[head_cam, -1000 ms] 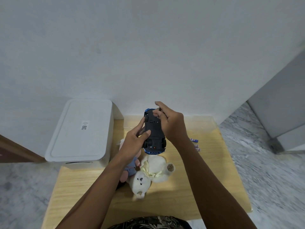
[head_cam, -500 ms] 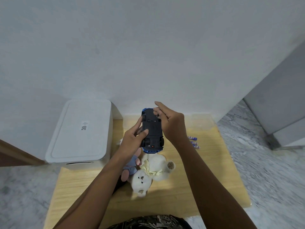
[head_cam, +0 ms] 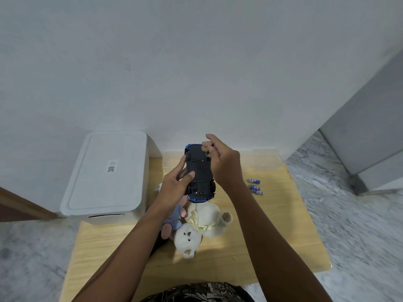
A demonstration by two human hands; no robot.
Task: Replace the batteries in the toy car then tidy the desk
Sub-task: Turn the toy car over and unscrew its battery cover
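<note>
The fingers of the left hand gripped the upturned toy car; the right hand pinched at its far end. Batteries lay right of them.

Soft even light, faint shadows, wide-angle warp, blurred edges.

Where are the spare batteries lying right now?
In the head view the batteries lie on the right side of the wooden desk, just right of the right hand working on the toy car.
</note>
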